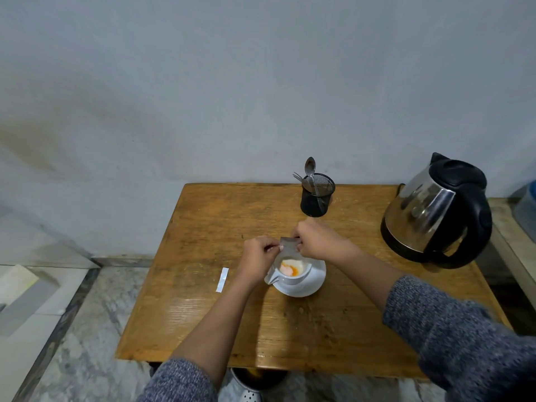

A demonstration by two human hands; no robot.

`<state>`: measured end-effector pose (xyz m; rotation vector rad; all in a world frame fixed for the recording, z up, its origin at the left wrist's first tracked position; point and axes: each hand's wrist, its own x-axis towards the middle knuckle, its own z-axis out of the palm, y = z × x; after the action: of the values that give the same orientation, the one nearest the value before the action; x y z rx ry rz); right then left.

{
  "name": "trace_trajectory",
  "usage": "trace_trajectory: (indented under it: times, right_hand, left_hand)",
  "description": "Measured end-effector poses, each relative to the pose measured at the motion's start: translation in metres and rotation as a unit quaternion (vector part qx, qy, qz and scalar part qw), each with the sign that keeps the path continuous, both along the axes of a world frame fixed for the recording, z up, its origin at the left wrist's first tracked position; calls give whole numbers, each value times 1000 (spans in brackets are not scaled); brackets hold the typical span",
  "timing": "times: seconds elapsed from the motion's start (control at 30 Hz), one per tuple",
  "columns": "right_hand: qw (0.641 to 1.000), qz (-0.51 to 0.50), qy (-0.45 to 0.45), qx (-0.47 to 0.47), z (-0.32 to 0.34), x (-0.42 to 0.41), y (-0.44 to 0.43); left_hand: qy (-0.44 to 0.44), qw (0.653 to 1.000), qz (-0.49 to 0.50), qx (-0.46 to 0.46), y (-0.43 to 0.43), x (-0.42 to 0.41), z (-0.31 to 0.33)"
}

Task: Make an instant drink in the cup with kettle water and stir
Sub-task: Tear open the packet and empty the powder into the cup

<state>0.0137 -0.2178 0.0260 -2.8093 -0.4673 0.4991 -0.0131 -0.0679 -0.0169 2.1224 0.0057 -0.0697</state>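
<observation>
A white cup [301, 274] stands on a white saucer [314, 281] in the middle of the wooden table [220, 216]. Pale and orange powder lies inside the cup. Just above the cup, a small silvery sachet [289, 247] is held upended by both hands. My left hand [259, 256] pinches its left edge and my right hand [316, 240] pinches its right edge. A steel kettle [435, 213] with a black handle and lid stands at the table's right side. A spoon [310, 169] sticks up out of a black mesh holder [317, 195] behind the cup.
A torn white strip [222, 280] of packet lies on the table left of the cup. The table backs onto a pale wall. Marble floor lies to the left, and a metal pot shows under the table's front edge.
</observation>
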Motion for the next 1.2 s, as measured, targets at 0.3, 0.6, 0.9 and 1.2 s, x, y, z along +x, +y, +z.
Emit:
trace_trajectory:
  times: [0.3, 0.6, 0.9, 1.2]
  right_hand:
    - [999, -7, 13, 31, -3, 1, -1]
    - [999, -6, 14, 37, -3, 0, 1]
    - [989, -70, 25, 127, -2, 1, 5]
    - [912, -221, 44, 343, -21, -3, 65]
  left_hand:
    - [-14, 1000, 4, 18, 1, -2, -1]
    - [-21, 1000, 2, 20, 5, -3, 1]
    - [22, 999, 21, -32, 13, -6, -1]
    - [68, 979, 114, -152, 70, -17, -13]
